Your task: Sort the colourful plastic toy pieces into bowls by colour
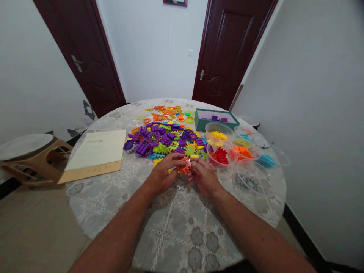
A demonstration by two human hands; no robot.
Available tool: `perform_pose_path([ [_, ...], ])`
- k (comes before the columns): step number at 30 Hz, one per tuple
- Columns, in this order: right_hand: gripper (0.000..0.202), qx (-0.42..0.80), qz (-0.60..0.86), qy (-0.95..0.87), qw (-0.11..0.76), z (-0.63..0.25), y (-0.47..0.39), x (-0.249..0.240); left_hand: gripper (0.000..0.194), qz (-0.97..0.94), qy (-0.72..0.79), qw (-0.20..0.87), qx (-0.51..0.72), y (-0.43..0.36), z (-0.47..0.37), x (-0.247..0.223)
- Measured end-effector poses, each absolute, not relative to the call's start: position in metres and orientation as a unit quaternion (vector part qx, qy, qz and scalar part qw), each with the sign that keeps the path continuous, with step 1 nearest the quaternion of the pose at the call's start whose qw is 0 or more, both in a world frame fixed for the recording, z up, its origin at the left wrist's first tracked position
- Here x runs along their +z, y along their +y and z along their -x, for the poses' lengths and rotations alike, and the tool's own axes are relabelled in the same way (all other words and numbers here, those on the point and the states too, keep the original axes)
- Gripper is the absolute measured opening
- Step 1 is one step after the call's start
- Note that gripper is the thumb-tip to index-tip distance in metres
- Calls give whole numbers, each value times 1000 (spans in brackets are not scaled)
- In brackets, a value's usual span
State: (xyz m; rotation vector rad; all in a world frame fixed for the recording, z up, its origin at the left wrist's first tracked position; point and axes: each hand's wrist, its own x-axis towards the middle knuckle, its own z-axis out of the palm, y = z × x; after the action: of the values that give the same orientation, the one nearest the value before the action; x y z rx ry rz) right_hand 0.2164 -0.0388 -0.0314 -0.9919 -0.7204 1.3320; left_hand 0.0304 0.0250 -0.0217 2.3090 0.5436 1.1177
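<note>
Centrally, just above the table, an orange-red piece is held between the two hands. Its left side is gripped by the fingers of the left hand, and its right side is pinched by those of the right hand. Both hands are narrowed around it, though its exact shape is partly covered by the fingers.

Directly beyond the hands, a broad pile is spread, made up of purple, green, yellow and blue pieces. Farther out, behind the pile, scattered pieces, mostly orange and yellow-green, are laid flat.

To the right of the right hand, clear tubs are grouped close together: red pieces are held in the nearest, yellow pieces in the one behind it, and orange pieces and blue pieces farther right. Grey pieces are seen in the tub nearest the right forearm. Behind the tubs, a green box is placed, with a few purple pieces inside.

Well to the left of the left hand, a pale sheet is laid over brown card. Beneath the hands, a small pale piece is seen on the patterned cloth.
</note>
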Motion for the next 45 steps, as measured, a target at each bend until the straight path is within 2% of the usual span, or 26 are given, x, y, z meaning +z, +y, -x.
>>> perform_pose_path([
  [4, 33, 481, 501, -426, 579, -219, -40, -29, 31, -846, 221, 275, 399, 23, -29, -15],
  [6, 29, 348, 553, -513, 557, -225, -43, -19, 29, -829, 250, 279, 416, 24, -28, -13],
  [10, 29, 2, 615, -614, 495, -252, -45, 8, 28, -801, 307, 239, 455, 29, -26, -14],
  [12, 30, -107, 645, -601, 460, -267, -41, 16, 27, -800, 329, 207, 457, 31, -25, -16],
  [14, 30, -166, 680, -578, 420, -280, -35, 16, 25, -808, 348, 177, 442, 32, -23, -18],
  [21, 25, -186, 753, -564, 284, -298, -18, -9, 25, -829, 417, 120, 353, 38, -17, -27],
  [25, 26, -177, 733, -593, 281, -300, -17, -11, 27, -851, 414, 107, 305, 38, -17, -32],
  [32, 30, -144, 628, -690, 329, -271, -35, -6, 31, -901, 360, 75, 230, 29, -17, -28],
  [34, 39, -107, 614, -720, 306, -255, -37, -13, 35, -903, 361, 73, 221, 27, -17, -27],
  [37, 51, -87, 652, -718, 227, -239, -33, -27, 36, -903, 361, 70, 220, 26, -17, -27],
  [41, 53, -82, 696, -699, 141, -235, -22, -39, 20, -901, 366, 70, 222, 31, -18, -30],
  [43, 48, -75, 704, -692, 140, -237, -21, -41, 14, -895, 373, 79, 229, 34, -19, -32],
  [45, 46, -70, 700, -689, 174, -239, -23, -40, 17, -879, 387, 105, 259, 35, -20, -32],
])
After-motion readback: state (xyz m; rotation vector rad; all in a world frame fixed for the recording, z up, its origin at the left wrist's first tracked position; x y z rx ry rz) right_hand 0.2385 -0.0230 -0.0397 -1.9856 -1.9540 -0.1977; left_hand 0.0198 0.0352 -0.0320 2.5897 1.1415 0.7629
